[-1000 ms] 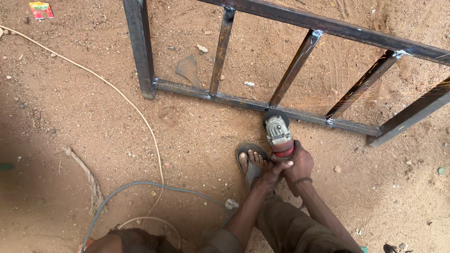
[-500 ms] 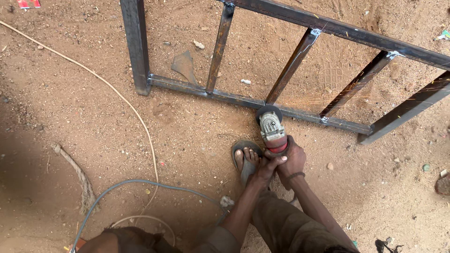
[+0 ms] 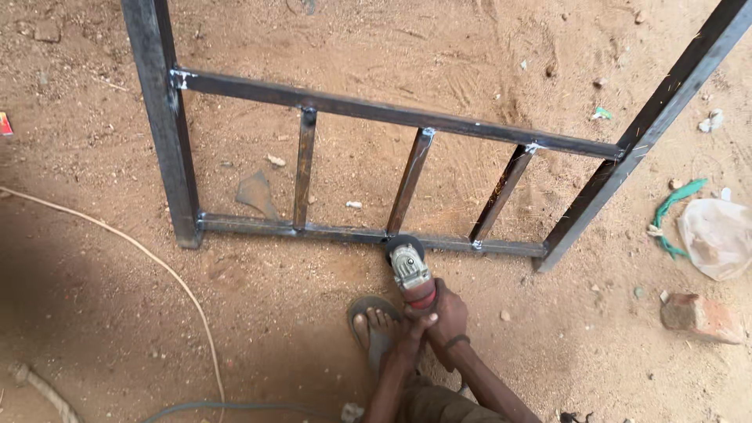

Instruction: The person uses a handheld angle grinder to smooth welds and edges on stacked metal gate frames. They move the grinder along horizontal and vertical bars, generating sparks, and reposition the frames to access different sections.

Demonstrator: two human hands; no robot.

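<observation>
Since a moment ago, the view has pulled back and tipped up, so much more of the metal frame shows now, top bar and all. Both hands are gripping the grinder as they did then, and its disc sits at the same kind of spot on the low bar.

That grinder is grey with a red band. It lies near the middle of the view, a bit low, with its round disc touching the bottom bar right where the middle upright bar meets it. At 6 o'clock from the disc, the right hand is wrapped tight around the grinder's body. Just beside it, at 8 o'clock, the left hand is pressed against the tail end too, so the two hands are close together, both clamped on the tool.

It looks like the work in hand is smoothing a joint on the frame. Any next move would need a firm, steady hold and a gentle slide along the bar.

One foot in a sandal rests on the sandy ground just at 9 o'clock from the hands. Farther out, a pale cord curves at 9 o'clock, and a brick and a plastic bag lie at 3 o'clock.
</observation>
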